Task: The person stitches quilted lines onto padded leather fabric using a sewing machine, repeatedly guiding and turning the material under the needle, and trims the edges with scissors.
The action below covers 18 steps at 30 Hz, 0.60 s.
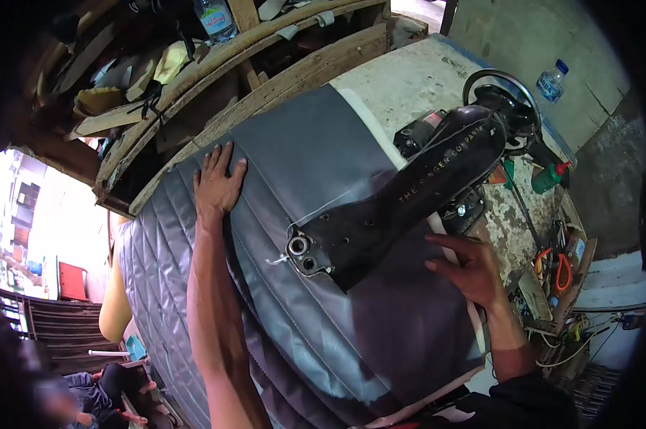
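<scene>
A dark grey, stitched upholstery cover lies over the work table, with parallel seams on its left part and a pale edge along its right. Flat on it, fingers spread, rests my left hand, near the seams at the upper left. A black Singer sewing machine stretches across the cover, its needle end toward me. To the right of the machine's arm is my right hand, thumb and forefinger apart at the cover's pale edge. Nothing shows between those fingers; its other fingers are partly hidden.
A wooden shelf full of scraps borders the table's far left. The machine's handwheel, a water bottle and a green bottle stand at right. Orange-handled scissors sit in a wooden tray. A person sits lower left.
</scene>
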### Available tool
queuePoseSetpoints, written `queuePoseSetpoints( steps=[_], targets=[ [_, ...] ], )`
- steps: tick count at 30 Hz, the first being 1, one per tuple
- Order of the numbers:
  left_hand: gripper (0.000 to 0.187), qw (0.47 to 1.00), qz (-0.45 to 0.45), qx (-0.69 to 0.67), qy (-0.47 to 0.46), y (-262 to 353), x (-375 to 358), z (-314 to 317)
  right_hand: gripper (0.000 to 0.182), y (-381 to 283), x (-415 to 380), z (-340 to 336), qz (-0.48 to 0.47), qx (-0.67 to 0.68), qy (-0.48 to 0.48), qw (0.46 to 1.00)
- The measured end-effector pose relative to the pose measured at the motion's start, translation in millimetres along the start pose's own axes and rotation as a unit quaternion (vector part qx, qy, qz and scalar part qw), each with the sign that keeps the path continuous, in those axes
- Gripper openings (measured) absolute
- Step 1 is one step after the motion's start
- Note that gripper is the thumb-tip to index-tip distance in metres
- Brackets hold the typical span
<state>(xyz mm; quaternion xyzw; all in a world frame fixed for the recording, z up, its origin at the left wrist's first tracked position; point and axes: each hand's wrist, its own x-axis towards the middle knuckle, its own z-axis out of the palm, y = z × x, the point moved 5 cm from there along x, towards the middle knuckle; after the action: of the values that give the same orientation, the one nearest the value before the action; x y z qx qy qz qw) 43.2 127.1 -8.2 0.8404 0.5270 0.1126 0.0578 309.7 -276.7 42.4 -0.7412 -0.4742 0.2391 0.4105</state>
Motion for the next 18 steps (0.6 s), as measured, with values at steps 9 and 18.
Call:
queuePoseSetpoints(
  steps=[9, 18],
  targets=[
    [0.059, 0.991, -0.047, 0.033, 0.124, 8.2, -31.8, -13.0, 0.05, 18.3, -2.0, 6.6, -0.041, 0.056, -0.003, 0.998],
    [0.062, 0.996, -0.072, 0.021, -0.058, 13.4, -256.0, -62.6, 0.052, -4.2, -12.1, 0.6, -0.075, -0.084, -0.055, 0.992]
  ],
)
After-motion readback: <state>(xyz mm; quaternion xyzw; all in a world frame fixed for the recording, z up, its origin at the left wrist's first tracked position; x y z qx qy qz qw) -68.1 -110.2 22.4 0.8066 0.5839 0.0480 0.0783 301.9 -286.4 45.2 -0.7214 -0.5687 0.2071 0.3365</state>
